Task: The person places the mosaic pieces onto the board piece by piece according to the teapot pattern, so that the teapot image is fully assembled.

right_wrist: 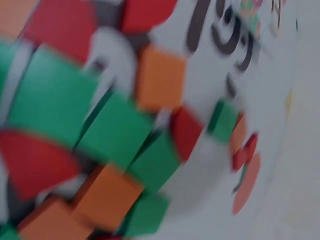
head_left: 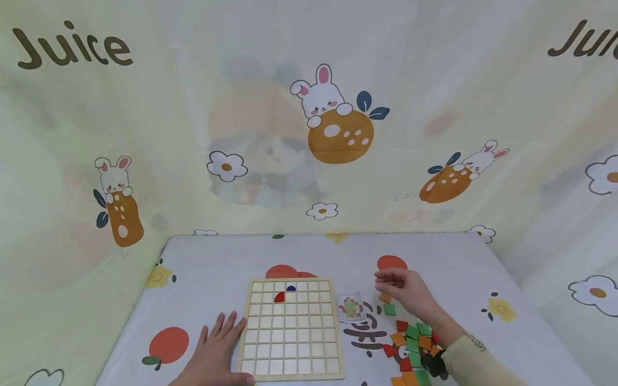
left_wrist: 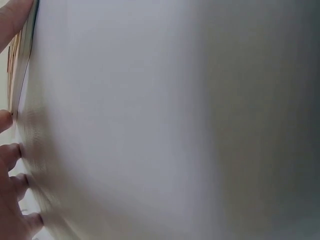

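A wooden grid board (head_left: 339, 332) lies on the table, with a red quarter-circle piece (head_left: 279, 297) and a blue half-circle piece (head_left: 291, 288) in its upper cells. My left hand (head_left: 217, 346) rests at its left side, fingers spread and thumb at the lower-left corner; fingertips (left_wrist: 14, 152) also show in the left wrist view. To the right, my right hand (head_left: 407, 289) is above the table, fingers loosely bent and no piece visible between them. Just below its thumb are an orange tile (head_left: 384, 297) and a green tile (head_left: 389, 309). The right wrist view does not show the hand.
A small picture card (head_left: 351, 307) lies right of the board. Beneath my right forearm is a loose pile of green tiles (head_left: 412, 344), orange tiles (right_wrist: 161, 77) and red pieces (right_wrist: 37, 162). A printed cloth covers the table (head_left: 217, 257), and a curtain (head_left: 270, 43) hangs behind it.
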The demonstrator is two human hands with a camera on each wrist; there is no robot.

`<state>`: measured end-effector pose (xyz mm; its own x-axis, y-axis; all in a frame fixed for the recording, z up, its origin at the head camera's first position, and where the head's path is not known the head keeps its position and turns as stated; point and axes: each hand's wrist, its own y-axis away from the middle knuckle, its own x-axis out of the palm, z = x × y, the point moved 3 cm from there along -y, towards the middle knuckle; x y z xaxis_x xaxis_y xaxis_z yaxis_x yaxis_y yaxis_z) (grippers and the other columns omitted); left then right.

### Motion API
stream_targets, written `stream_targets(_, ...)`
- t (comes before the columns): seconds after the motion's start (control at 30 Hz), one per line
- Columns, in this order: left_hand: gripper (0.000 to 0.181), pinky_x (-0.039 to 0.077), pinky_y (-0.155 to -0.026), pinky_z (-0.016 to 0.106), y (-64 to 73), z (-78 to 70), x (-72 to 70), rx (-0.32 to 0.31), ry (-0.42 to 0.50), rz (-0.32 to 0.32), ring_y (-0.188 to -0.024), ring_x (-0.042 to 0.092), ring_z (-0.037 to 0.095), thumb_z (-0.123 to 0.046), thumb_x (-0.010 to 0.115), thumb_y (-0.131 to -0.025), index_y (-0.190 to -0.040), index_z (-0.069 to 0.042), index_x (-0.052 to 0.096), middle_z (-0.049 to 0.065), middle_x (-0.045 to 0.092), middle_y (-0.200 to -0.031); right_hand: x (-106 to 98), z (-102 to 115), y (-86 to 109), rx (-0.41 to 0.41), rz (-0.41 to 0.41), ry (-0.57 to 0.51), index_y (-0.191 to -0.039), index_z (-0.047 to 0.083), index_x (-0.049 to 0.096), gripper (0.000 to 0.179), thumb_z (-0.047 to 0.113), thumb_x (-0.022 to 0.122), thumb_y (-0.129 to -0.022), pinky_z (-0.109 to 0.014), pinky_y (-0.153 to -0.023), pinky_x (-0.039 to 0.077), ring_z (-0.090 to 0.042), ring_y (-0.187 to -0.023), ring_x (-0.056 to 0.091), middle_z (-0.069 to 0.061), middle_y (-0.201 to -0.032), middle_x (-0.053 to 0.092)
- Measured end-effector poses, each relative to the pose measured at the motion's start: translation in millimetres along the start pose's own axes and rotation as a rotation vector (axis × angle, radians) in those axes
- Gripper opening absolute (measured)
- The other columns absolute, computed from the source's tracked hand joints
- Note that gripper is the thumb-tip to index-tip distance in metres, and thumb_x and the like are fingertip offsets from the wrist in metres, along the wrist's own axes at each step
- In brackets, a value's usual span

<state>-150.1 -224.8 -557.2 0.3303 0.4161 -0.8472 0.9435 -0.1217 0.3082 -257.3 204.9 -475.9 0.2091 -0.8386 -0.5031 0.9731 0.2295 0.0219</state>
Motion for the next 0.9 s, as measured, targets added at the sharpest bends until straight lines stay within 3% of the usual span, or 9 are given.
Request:
stream_targets(0.17,0.133,0.012,-0.119,0.078,1.2,0.2,-0.7,0.010,-0.003,-0.017,-0.157,0.016,0.045,-0.083,0.079,-0.053,-0.158,-0.011,0.039,0.015,0.032,-0.167,-18,-23,9.3,0.051,-0.009,0.018,-0.126,-0.004,0.067,0.037,0.018,0.072,-0.096,-0.026,-0.082,0.062,-0.031,-0.098,0.071,-0.022,-0.116,0.073)
stream_targets(0.3,0.134,0.012,-0.119,0.078,2.0,0.7,-0.5,0.013,-0.004,-0.024,-0.157,0.016,0.046,-0.083,0.080,-0.053,-0.158,-0.011,0.039,0.015,0.032,-0.167,-23,-38,13.9,0.110,-0.004,0.078,-0.126,-0.004,0.066,0.037,0.017,0.073,-0.096,-0.019,-0.077,0.059,-0.025,-0.095,0.069,-0.016,-0.112,0.074)
stream_targets(0.47,0.134,0.012,-0.119,0.078,2.0,1.7,-0.3,0.015,-0.004,-0.028,-0.157,0.016,0.046,-0.083,0.080,-0.053,-0.158,-0.011,0.039,0.015,0.032,-0.167,-23,-50,14.3,0.153,0.002,0.119,-0.126,-0.005,0.066,0.036,0.013,0.073,-0.096,-0.015,-0.074,0.057,-0.019,-0.093,0.066,-0.013,-0.109,0.074)
stream_targets(0.9,0.133,0.013,-0.118,0.079,2.1,-1.4,-1.2,0.018,-0.012,-0.016,-0.156,0.017,0.047,-0.085,0.078,-0.055,-0.158,-0.010,0.038,0.017,0.032,-0.167,-17,-67,3.3,0.166,0.000,0.180,-0.121,-0.004,0.069,0.032,0.012,0.075,-0.094,-0.016,-0.072,0.056,-0.017,-0.088,0.065,-0.010,-0.103,0.074)
